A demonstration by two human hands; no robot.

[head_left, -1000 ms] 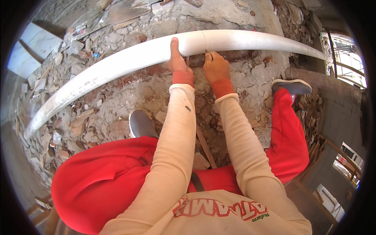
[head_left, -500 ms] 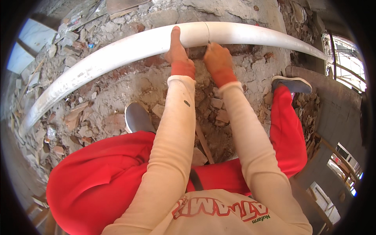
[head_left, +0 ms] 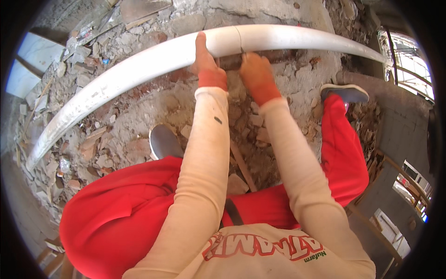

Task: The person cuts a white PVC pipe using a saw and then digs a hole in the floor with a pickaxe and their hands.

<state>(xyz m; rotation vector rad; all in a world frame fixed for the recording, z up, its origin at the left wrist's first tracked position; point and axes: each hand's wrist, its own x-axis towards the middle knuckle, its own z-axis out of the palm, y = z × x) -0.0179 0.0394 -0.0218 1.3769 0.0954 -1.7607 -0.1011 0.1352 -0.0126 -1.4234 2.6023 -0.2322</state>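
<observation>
A long white plastic pipe (head_left: 134, 65) runs across the far side of the view, bowed by the lens. My left hand (head_left: 205, 60) grips it from the near side, thumb laid over the top and fingers out of sight underneath. Just right of that hand, a thin dark cut line (head_left: 239, 38) crosses the pipe. My right hand (head_left: 256, 72) is closed in a fist at the pipe's lower edge, at the end of this line. A small dark tip shows by its fingers; what it holds is mostly hidden, and the hand is slightly blurred.
Broken bricks and rubble (head_left: 95, 144) cover the ground around my feet. A wooden strip (head_left: 243, 165) lies between my legs. Pale tiles or panels (head_left: 39, 52) stand at the far left. At the right are a grey wall (head_left: 409, 135) and a bright opening (head_left: 409, 60).
The view has shifted a little, so the pipe and my left hand appear slightly further left. My right hand has moved slightly back toward me, away from the cut line.
</observation>
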